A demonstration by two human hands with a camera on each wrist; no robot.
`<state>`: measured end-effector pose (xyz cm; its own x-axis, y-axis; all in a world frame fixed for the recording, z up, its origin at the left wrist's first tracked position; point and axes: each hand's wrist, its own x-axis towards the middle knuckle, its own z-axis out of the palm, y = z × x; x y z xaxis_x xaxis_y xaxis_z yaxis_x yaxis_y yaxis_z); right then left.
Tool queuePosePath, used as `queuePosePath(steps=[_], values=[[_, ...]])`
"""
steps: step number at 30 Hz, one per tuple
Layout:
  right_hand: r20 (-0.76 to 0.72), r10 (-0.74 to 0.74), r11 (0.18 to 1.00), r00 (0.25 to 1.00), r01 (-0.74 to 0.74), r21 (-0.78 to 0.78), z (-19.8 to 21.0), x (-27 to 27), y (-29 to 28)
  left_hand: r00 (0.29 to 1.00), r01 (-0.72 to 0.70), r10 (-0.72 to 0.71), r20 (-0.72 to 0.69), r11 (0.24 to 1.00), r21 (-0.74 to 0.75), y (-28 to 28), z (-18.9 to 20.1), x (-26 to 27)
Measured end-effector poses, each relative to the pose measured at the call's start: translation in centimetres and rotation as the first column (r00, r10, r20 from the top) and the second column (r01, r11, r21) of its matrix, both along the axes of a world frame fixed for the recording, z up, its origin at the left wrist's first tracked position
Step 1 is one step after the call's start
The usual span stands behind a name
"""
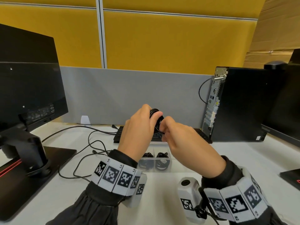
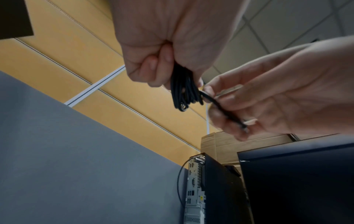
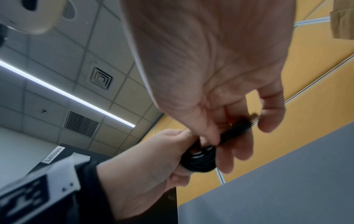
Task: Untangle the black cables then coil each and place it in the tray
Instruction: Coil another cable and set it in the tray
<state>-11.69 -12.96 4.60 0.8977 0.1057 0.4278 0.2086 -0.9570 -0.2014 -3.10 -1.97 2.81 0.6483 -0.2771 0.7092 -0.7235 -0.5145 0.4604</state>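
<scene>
My left hand (image 1: 142, 122) (image 2: 162, 60) (image 3: 153, 163) grips a small coil of black cable (image 1: 156, 118) (image 2: 184, 91) (image 3: 201, 160), raised above the desk. My right hand (image 1: 172, 132) (image 2: 249, 103) (image 3: 220, 113) pinches the cable's plug end (image 2: 226, 112) (image 3: 235, 130) right beside the coil. Below the hands stands a clear divided tray (image 1: 169, 166) with two black coils (image 1: 146, 159) (image 1: 162, 159) in neighbouring compartments. A loose black cable (image 1: 90, 146) sprawls over the desk to the left of the tray.
A monitor (image 1: 27, 88) on its stand fills the left. A black keyboard (image 1: 119, 133) lies behind the tray. A black desktop tower (image 1: 235, 104) (image 2: 220, 189) stands at the right with another monitor (image 1: 285, 98) past it. A grey partition (image 1: 129, 95) closes the back.
</scene>
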Motion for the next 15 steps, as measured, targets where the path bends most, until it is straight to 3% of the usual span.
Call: queuePosePath(steps=[4,8,11,15], values=[[0.008,-0.049,0.998,0.999,0.049,0.039,-0.3,-0.1,0.7,1.000,0.019,-0.019,-0.013,1.000,0.010,-0.6,0.1,-0.7],[0.238,-0.041,0.999,0.970,0.038,0.020,-0.8,0.5,0.6,0.992,0.109,-0.117,-0.052,0.986,-0.124,-0.4,0.2,-0.7],[0.308,0.019,0.968,0.951,-0.095,0.234,-0.1,0.4,-0.1,0.975,0.195,-0.211,-0.066,0.960,-0.200,0.0,0.5,-0.6],[0.202,0.139,0.867,0.970,-0.218,0.447,1.5,-0.4,-0.8,0.952,0.295,-0.306,-0.020,0.932,-0.211,0.5,0.8,-0.6]])
